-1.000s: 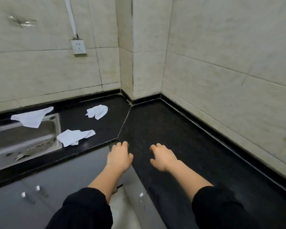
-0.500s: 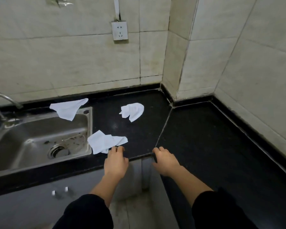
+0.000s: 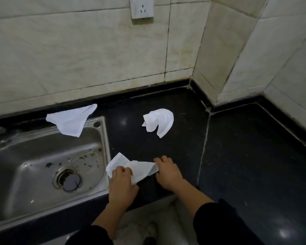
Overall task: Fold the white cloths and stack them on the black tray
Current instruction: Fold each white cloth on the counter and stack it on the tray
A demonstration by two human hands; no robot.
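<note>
Both hands now sit on the nearest cloth [image 3: 140, 169] at 6 o'clock beside the sink [image 3: 34, 165], left hand [image 3: 122, 183] and right hand [image 3: 168, 174] each pinching an end. A second cloth [image 3: 69, 122] drapes over the sink's far rim at 10 o'clock; a third cloth [image 3: 159, 121] lies crumpled at 12.

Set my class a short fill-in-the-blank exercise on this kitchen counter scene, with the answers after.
1. The far cloth overhangs the back rim of the steel ___.
2. The crumpled cloth lies on the black ___.
3. The left hand and right hand both touch the same ___.
Missing words: sink; counter; cloth.
</note>
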